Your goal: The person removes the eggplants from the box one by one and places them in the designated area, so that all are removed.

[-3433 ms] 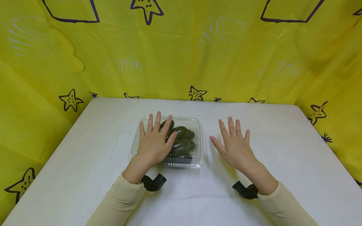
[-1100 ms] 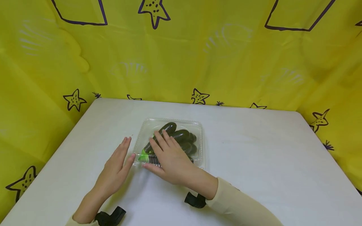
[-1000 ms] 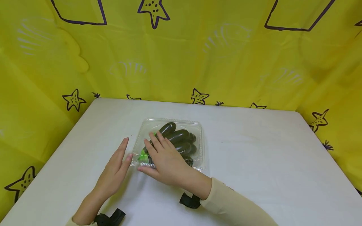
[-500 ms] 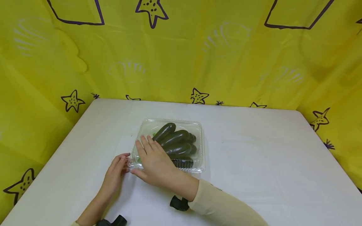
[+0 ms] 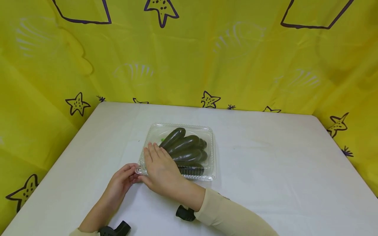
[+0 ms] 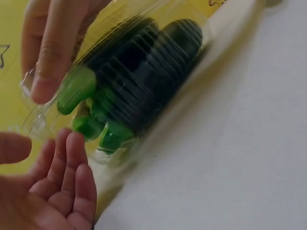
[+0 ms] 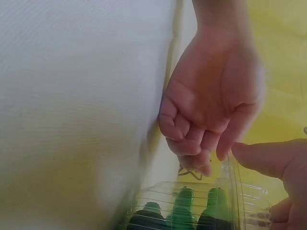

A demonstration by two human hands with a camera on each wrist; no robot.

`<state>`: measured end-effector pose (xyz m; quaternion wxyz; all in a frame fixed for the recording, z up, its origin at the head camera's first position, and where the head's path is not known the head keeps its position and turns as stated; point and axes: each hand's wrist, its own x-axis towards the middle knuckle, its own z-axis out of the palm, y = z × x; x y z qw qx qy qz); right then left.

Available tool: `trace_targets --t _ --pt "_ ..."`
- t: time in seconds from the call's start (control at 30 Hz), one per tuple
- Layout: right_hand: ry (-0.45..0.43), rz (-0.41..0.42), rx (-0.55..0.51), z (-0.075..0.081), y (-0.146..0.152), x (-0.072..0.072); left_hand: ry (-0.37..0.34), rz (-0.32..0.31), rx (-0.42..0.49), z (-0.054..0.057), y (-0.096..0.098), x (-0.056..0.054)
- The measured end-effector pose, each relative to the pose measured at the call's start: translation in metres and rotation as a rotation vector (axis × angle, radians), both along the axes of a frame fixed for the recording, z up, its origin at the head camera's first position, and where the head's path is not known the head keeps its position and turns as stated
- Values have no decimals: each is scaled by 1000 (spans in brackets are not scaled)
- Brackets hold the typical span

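Observation:
A clear plastic clamshell container (image 5: 211,157) sits on the table, its lid down over several dark, glossy eggplants (image 5: 184,144) with green caps (image 6: 79,88). My left hand (image 5: 121,180) is at the container's near left corner, fingers curled, thumb and index fingertips at the rim; the right wrist view shows this left hand (image 7: 216,91) palm on. My right hand (image 5: 162,170) lies across the left part of the lid with straight fingers, hiding the eggplants' capped ends from the head view. Its thumb (image 7: 264,158) reaches the same corner.
A white-covered table (image 5: 265,157) extends around the container. Yellow cloth (image 5: 189,59) printed with stars and fish hangs behind it and along both sides. A black wrist mount (image 5: 186,213) sits below each wrist.
The hands were spread apart earlier; the right hand crossed left onto the lid and slid toward its left edge. The left hand's fingers curled in at the near left corner. The lid stays down.

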<state>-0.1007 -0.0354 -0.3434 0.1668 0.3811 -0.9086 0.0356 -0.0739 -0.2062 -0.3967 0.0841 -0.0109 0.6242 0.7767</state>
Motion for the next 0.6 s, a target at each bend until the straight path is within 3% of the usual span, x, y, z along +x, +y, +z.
trace_targets --t 0.13,0.27,0.43,0.6 --pt "7 -16 -3 -1 -2 1 52 -171 130 -5 -10 -3" --pt "17 -27 -7 -2 -3 1 57 -268 222 -8 -16 -6" --pt "53 -45 -4 -4 -3 0 38 -285 240 -8 -18 -7" --pt "76 -61 -2 -6 -6 0 23 -272 192 -7 -21 -7"
